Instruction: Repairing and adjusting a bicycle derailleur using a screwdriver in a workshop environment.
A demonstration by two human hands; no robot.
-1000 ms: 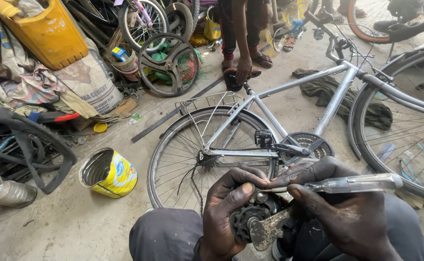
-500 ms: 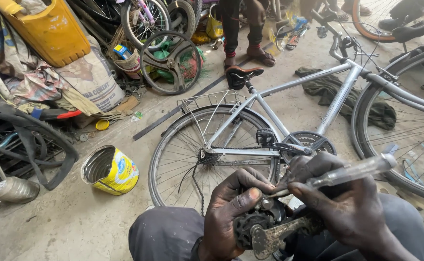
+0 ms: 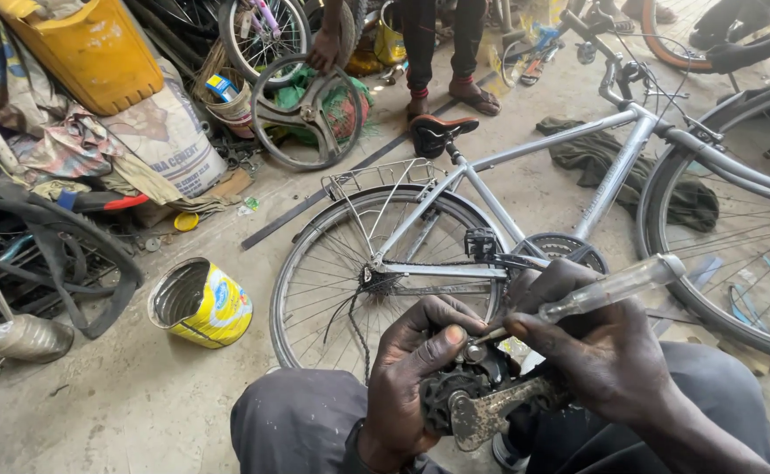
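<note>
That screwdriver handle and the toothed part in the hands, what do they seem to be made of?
The screwdriver handle looks like clear, glossy plastic: the background shows through it. The toothed part held by the left hand looks like dark, greasy metal, probably steel; its dull grey bracket is worn.

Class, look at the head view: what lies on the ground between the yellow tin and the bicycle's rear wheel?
In the head view, only bare concrete floor lies between the yellow tin and the rear wheel; nothing stands on that stretch.
</note>
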